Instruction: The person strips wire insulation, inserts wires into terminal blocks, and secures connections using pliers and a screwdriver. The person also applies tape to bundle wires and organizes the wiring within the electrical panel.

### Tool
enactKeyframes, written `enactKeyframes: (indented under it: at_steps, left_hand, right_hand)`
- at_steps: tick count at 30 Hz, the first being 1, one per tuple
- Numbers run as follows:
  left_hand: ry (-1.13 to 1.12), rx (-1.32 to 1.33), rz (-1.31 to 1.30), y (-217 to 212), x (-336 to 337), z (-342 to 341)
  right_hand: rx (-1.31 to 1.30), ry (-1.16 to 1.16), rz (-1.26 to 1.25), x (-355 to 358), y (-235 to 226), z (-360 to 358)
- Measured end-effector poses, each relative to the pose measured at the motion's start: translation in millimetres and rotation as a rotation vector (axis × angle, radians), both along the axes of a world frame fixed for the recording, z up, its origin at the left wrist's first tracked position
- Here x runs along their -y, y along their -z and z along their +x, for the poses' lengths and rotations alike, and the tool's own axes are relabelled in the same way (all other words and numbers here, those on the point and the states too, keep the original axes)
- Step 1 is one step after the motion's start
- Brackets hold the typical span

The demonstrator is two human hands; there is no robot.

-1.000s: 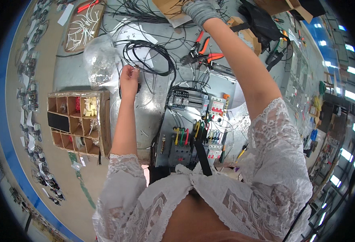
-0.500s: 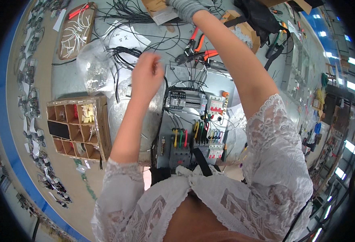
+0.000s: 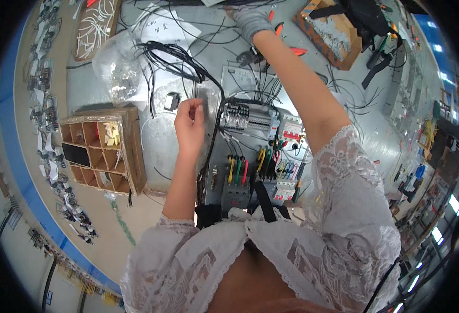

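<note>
My bare left hand [image 3: 190,125] is raised over the bench with its fingers curled in. Anything between them is hidden. Beside it lies a small black-and-white block [image 3: 171,101], and beyond it a coil of black cable [image 3: 173,58]. My right hand [image 3: 253,23], in a grey glove, reaches to the far side of the bench. Its fingertips are blurred near the upper edge. Red-handled pliers [image 3: 248,56] lie partly hidden by my right wrist. Close to my body stands a metal panel with terminal blocks [image 3: 248,121], breakers [image 3: 292,129] and coloured wires [image 3: 238,169].
A cardboard compartment box [image 3: 99,156] stands at the left. Behind it are a clear plastic bag [image 3: 117,73] and a tray of white wires [image 3: 96,31]. At the far right sit an open cardboard tray of small parts [image 3: 339,41] and a black bag [image 3: 367,23].
The view has shifted, bringing the panel a little up and right in the picture. My left hand has come nearer to me. The cardboard box by my right hand has mostly left the picture.
</note>
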State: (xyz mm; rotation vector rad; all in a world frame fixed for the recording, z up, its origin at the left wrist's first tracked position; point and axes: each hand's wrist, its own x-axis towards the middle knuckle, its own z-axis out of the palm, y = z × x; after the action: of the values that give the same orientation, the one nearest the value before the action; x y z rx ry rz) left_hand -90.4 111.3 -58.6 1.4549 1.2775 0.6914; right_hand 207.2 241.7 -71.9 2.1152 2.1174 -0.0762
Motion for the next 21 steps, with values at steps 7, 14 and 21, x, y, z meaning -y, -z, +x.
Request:
enactKeyframes:
  at_steps: [7, 14, 21]
  left_hand:
    - [0.142, -0.096, 0.043, 16.7, -17.5, 12.9]
    - [0.154, -0.126, 0.076, 28.0, -21.7, 20.7]
    - [0.214, -0.057, 0.067, 40.9, -24.5, 21.9]
  right_hand:
    - [0.039, -0.027, -0.038, -9.2, 3.0, 5.9]
    - [-0.002, -0.034, -0.062, -2.6, 8.0, 15.1]
    - [-0.577, 0.238, -0.072, 100.1, -69.8, 36.4]
